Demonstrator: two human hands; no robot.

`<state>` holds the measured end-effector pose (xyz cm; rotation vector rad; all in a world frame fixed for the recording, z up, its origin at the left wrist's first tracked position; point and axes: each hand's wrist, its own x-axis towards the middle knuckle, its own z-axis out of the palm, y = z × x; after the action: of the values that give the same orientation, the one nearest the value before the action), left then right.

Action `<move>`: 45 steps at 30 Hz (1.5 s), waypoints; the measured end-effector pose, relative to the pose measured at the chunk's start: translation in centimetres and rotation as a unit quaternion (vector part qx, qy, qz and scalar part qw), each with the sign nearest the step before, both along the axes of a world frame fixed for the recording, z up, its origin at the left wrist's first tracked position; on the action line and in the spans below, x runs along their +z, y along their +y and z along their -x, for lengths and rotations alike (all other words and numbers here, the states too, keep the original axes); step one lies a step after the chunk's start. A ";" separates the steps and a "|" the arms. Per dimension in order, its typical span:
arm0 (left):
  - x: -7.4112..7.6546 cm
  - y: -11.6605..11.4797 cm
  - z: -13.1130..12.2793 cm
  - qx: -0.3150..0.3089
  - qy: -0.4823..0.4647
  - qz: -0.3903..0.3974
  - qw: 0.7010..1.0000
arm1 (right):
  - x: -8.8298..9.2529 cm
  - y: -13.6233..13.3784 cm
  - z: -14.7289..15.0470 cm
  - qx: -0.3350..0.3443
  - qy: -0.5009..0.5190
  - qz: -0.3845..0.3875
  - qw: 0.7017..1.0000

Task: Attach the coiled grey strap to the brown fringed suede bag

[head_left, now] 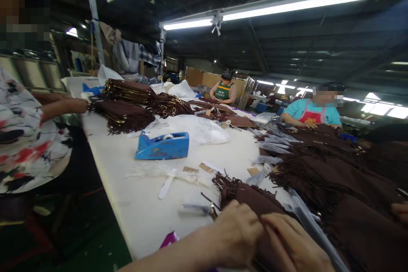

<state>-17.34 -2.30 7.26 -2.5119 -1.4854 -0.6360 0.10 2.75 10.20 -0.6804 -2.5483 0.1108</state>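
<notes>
Fingers: left hand (237, 233) and right hand (295, 242) both curled shut, pinching the brown fringed piece (251, 197)
Piece: lies at near desk edge, fringe end pointing away from the hands
Desk (127, 187): white, long
Snips (197, 209): just left of the piece, flat on the desk
Tape dispenser (163, 145): blue, farther up the desk
Stacks (334, 174): more brown fringed pieces to the right
Person at left: patterned sleeve (25, 136), hand on another brown pile (123, 114)

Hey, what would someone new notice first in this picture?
Probably the bright blue tape dispenser mid-table on the white table. Then the two hands at the bottom, left hand and right hand, gripping a brown fringed piece, with more brown fringed goods heaped to the right.
</notes>
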 end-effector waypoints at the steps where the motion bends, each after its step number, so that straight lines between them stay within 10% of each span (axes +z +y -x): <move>1: 0.6 -0.3 2.3 0.075 -0.034 0.001 0.997 | 0.4 0.4 1.6 -0.016 0.017 0.010 1.000; 4: 0.5 -0.8 9.2 0.250 -0.092 -0.007 0.964 | 0.5 1.8 5.5 -0.057 0.005 0.050 0.997; 9: -3.1 -0.5 14.5 0.284 -0.099 0.050 0.952 | -0.7 4.3 9.6 -0.101 -0.060 0.079 0.990; 34: -3.7 0.6 15.1 0.314 -0.152 0.108 0.931 | -1.4 5.8 10.3 -0.232 -0.130 0.043 0.963; 45: -4.0 0.5 14.8 0.323 -0.153 0.109 0.927 | 0.2 4.3 13.2 -0.158 -0.046 0.004 0.986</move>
<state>-32.16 -1.75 3.29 -1.8961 -2.4479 -0.7864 -13.12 7.09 10.39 -1.1042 -2.4896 -0.0181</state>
